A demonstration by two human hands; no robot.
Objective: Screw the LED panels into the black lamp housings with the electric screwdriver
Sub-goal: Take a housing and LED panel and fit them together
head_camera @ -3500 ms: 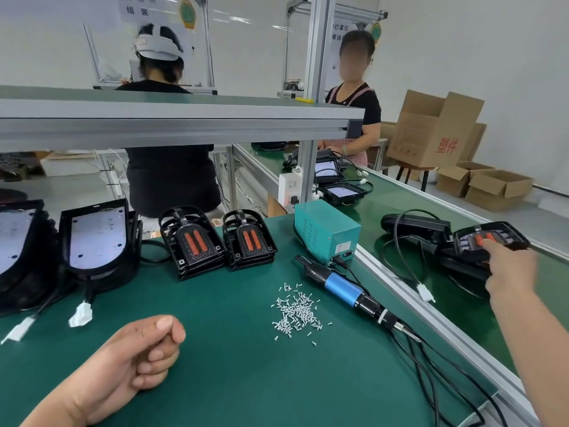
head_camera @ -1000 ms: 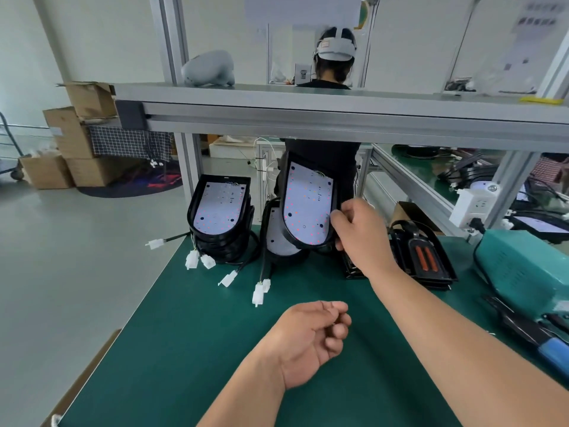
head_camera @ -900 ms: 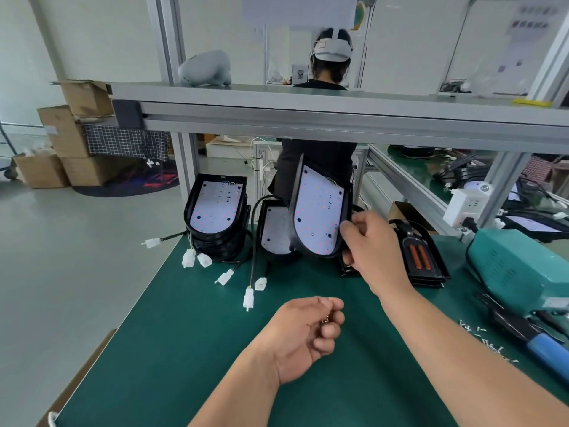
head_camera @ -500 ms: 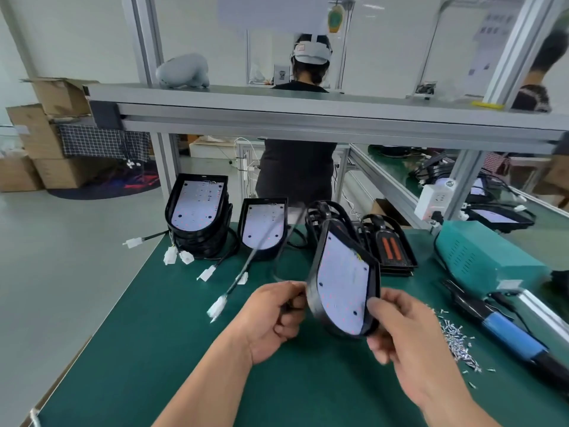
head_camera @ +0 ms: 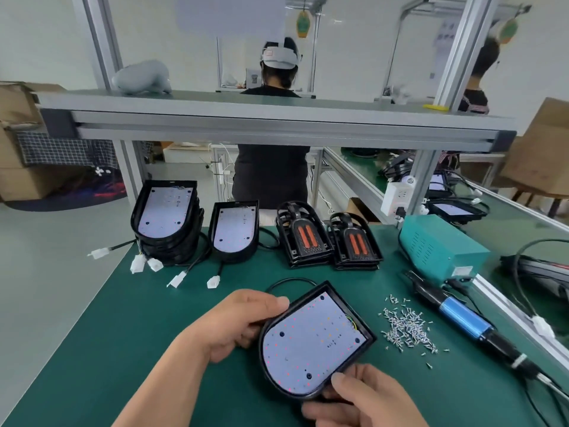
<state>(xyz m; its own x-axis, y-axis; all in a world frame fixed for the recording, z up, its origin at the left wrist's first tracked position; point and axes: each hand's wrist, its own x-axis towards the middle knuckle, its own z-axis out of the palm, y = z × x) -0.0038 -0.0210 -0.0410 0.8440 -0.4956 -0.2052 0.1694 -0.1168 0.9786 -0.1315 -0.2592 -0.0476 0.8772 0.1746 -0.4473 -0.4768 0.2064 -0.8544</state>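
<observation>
Head view, left hand (head_camera: 237, 325), right hand (head_camera: 360, 399), both grips holding the same lamp housing (head_camera: 311, 340)

Teal box (head_camera: 443, 251) on green surface (head_camera: 123, 349). White socket block (head_camera: 397, 198) just behind the box, to its left. Grey shelf (head_camera: 277, 118) above the box, grey headset (head_camera: 141, 77) on it. Person in black (head_camera: 271, 177) beyond the shelf. Cardboard boxes (head_camera: 18, 167) far left of the box.
</observation>
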